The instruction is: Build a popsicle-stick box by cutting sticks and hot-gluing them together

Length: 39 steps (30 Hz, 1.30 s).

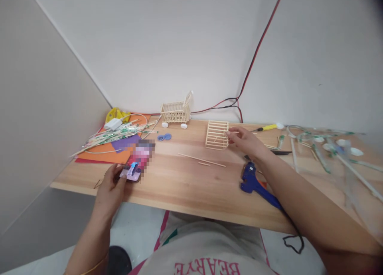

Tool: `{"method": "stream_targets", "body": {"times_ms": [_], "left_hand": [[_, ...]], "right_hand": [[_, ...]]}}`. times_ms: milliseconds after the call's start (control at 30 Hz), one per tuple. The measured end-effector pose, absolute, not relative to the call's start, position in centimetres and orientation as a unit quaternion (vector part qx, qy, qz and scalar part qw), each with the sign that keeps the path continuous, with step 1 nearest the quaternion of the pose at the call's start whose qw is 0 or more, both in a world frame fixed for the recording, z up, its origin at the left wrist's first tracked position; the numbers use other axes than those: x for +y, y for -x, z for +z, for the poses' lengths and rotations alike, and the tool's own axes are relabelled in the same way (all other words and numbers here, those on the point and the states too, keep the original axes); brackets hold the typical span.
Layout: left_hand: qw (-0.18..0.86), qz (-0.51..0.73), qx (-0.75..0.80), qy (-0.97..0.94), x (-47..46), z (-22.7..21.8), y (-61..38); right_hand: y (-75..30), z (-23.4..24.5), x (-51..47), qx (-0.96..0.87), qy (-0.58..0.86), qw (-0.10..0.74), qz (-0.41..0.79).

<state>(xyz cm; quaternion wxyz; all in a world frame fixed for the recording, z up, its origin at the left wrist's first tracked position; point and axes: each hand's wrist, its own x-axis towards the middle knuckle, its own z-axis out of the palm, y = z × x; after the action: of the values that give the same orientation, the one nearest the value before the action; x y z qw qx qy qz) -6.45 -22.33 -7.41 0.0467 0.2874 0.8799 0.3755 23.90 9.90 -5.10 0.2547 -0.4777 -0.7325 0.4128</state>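
Note:
At the left front of the table, my left hand (111, 187) grips the near end of a smartphone (138, 163) with a lit screen, part of it pixelated. My right hand (243, 139) reaches across to a small crate-like frame of thin wooden sticks (217, 135), thumb and fingers pinched on its right side. Two loose sticks (202, 160) lie in front of that frame. Behind, a finished-looking stick cart (176, 112) with white wheels and a raised handle stands by the wall. Two blue round caps (164, 137) lie near the cart.
Under my right forearm lies a blue glue gun (253, 179) with its cord off the front edge. Coloured paper sheets (101, 157), wrapped sticks (122, 133) and a white charger (113, 124) fill the left. A yellow-handled tool (267, 127) and plastic packaging (338, 155) are at right.

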Motion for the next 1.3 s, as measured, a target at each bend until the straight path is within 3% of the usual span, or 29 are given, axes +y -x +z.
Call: {"method": "stream_targets", "body": {"times_ms": [367,900,1100,1300], "left_hand": [[0.009,0.295,0.901,-0.317,-21.3,-7.1,6.4],[0.051,0.335,0.896,-0.288,-21.4,-7.0,7.2],[-0.116,0.159,0.882,-0.428,-19.2,-5.6,8.7],[-0.123,0.097,0.871,-0.465,-17.0,-5.9,10.0]], "right_hand": [[-24.1,-5.1,10.1,-0.735,0.474,0.246,0.417],[-24.3,-4.9,10.5,-0.715,0.467,0.249,0.456],[-24.2,-5.0,10.4,-0.706,0.466,0.255,0.469],[-24.3,-4.8,10.4,-0.704,0.465,0.256,0.472]]}}
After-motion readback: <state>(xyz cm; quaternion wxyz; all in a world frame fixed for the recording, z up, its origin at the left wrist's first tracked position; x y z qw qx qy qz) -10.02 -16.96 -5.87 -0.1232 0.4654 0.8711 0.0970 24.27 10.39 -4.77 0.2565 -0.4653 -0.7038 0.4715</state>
